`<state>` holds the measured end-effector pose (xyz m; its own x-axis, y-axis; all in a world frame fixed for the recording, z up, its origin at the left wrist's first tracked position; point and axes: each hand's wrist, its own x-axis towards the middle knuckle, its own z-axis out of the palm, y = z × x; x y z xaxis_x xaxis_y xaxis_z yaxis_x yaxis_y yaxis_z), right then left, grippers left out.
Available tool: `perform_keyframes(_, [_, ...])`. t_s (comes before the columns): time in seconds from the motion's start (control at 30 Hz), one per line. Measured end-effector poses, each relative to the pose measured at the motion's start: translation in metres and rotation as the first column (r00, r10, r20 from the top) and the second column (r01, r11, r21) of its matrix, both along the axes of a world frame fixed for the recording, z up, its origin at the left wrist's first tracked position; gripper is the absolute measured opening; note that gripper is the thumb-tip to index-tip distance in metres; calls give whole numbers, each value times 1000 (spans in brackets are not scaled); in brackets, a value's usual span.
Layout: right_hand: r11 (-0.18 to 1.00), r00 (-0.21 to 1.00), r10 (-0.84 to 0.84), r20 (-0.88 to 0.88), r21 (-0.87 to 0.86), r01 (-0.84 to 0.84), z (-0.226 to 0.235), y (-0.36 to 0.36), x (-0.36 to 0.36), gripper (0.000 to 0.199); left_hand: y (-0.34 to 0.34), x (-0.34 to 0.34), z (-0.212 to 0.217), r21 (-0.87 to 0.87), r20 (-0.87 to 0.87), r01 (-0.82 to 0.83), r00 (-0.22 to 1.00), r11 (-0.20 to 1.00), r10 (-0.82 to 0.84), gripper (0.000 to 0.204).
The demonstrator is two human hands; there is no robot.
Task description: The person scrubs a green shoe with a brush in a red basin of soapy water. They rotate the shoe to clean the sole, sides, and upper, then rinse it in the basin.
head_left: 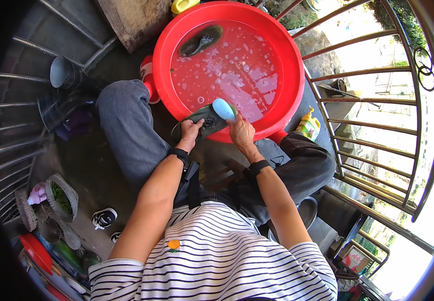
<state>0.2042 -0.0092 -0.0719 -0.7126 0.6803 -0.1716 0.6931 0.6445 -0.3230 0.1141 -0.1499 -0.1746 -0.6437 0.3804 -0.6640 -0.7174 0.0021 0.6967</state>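
My left hand [191, 129] is closed around a dark green lace-up shoe [208, 114], held over the near rim of a red basin [164, 60]. My right hand [242, 131] grips a light blue brush [223, 109], laid against one end of the shoe; its bristles are hidden. Foamy water partly fills the basin. At its far left side a second dark shoe [200, 42] lies in the water.
A yellow-and-green bottle [308, 125] stands right of the basin, near a metal railing [362, 100]. Black rubber boots [64, 108] are at the left. A wooden board [136, 20] stands beyond my left knee. Black-and-white shoes [104, 218] lie on the floor.
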Motion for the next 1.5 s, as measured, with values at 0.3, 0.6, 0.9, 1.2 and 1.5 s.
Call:
perform_keyframes(0.3, [991, 993, 115, 40, -72, -112, -7, 2, 3, 39, 0, 0, 3, 39, 28, -15, 1000, 999, 13, 13])
perform_keyframes(0.6, [965, 980, 195, 43, -188, -183, -2, 5, 0, 39, 0, -1, -5, 11, 6, 7, 1000, 1000, -7, 14])
perform_keyframes(0.9, [955, 970, 241, 31, -187, -232, -6, 6, 3, 38, -2, -3, -11, -97, 37, 88, 996, 991, -85, 17])
perform_keyframes(1.2, [950, 947, -235, -219, -259, 175, -25, 44, 14, 38, 5, 0, 11, 89, 117, -113, 988, 990, 102, 16])
perform_keyframes(1.5, [656, 910, -354, -216, -751, 77, -28, 22, 5, 40, 11, 5, 35, 221, 368, -309, 905, 925, 214, 23])
